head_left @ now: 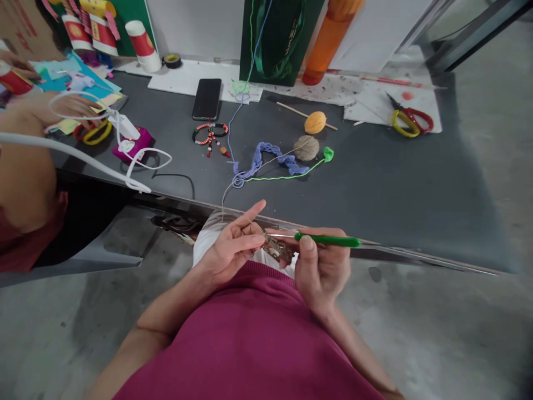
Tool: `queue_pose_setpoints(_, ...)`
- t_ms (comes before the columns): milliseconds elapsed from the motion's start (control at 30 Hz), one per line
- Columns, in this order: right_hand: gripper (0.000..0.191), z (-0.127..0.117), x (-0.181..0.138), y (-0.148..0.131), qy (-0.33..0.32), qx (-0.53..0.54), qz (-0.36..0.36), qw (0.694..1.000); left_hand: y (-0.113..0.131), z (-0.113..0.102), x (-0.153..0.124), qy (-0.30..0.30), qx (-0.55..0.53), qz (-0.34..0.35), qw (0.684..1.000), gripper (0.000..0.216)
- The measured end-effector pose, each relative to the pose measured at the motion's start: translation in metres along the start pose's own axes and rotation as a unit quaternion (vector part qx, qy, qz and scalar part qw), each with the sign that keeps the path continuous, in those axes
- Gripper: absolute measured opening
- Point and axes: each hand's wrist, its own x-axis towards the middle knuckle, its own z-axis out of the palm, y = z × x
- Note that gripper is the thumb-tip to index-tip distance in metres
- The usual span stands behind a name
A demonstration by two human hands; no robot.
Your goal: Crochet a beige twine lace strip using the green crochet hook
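My right hand (pixel 323 269) grips a crochet hook (pixel 328 240) by its green handle, the metal shaft pointing left. Its tip meets a small brownish-grey crocheted piece (pixel 278 249), pinched between the thumb and fingers of my left hand (pixel 233 244). The left index finger is stretched out, and a thin strand of yarn runs by it. On the table beyond lie a grey-beige yarn ball (pixel 306 148), a wavy blue-purple crocheted strip (pixel 266 155) and a light green cord (pixel 278 178) with a small green knotted end (pixel 328 154).
A yellow yarn ball (pixel 315 123) rests by a wooden stick. Around it are a phone (pixel 207 99), a beaded bracelet (pixel 210 133), scissors (pixel 410 122), an orange bottle (pixel 331 41) and a dark green bag (pixel 275 44). At left, a co-worker's arm (pixel 27 144) reaches past white cables (pixel 75 145).
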Motion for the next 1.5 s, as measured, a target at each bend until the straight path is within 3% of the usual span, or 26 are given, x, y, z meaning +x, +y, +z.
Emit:
queue_pose_setpoints(67,0.003,0.000,0.003,-0.001,0.000,0.047,0.067,0.997,0.000,-0.002,0.000,-0.007,0.007,0.000,1.000,0.058)
queue_pose_setpoints(200,0.019,0.001,0.009,-0.002,-0.010,0.134,0.185,0.974,0.000,-0.001,-0.002,-0.015,0.014,0.000,1.000,0.057)
queue_pose_setpoints(300,0.024,0.006,0.011,-0.002,-0.028,0.183,0.214,0.959,-0.002,0.003,-0.004,-0.025,0.034,0.027,0.999,0.058)
queue_pose_setpoints(433,0.022,0.012,0.009,0.002,-0.044,0.190,0.148,0.970,-0.006,0.005,-0.004,-0.025,0.081,0.081,0.993,0.058)
queue_pose_setpoints(567,0.002,0.009,0.007,0.006,-0.048,0.131,0.047,0.989,-0.010,0.002,-0.002,-0.003,0.101,0.112,0.989,0.059)
queue_pose_setpoints(633,0.013,0.005,0.006,0.009,-0.059,0.064,-0.039,0.995,-0.012,0.002,-0.001,0.032,0.108,0.129,0.985,0.062)
queue_pose_setpoints(733,0.030,0.000,0.006,0.017,-0.064,-0.060,-0.167,0.982,-0.013,0.004,-0.001,0.068,0.098,0.133,0.984,0.069)
queue_pose_setpoints(800,0.033,0.001,0.005,0.022,-0.049,-0.084,-0.190,0.977,-0.013,0.005,0.000,0.068,0.075,0.114,0.988,0.068)
queue_pose_setpoints(967,0.015,0.010,0.001,0.023,0.029,0.005,-0.077,0.997,-0.010,0.004,0.002,0.036,0.025,0.052,0.998,0.063)
queue_pose_setpoints(1100,0.002,0.012,-0.001,0.015,0.072,-0.013,-0.018,0.997,-0.009,0.003,0.003,0.028,0.018,0.048,0.998,0.062)
queue_pose_setpoints(1300,0.011,0.010,0.001,0.008,0.063,-0.010,0.005,0.998,-0.007,0.001,0.003,0.032,0.025,0.060,0.997,0.058)
queue_pose_setpoints(1500,0.018,0.007,0.005,0.007,0.046,0.055,0.093,0.993,-0.004,0.000,0.000,0.020,0.026,0.050,0.998,0.050)
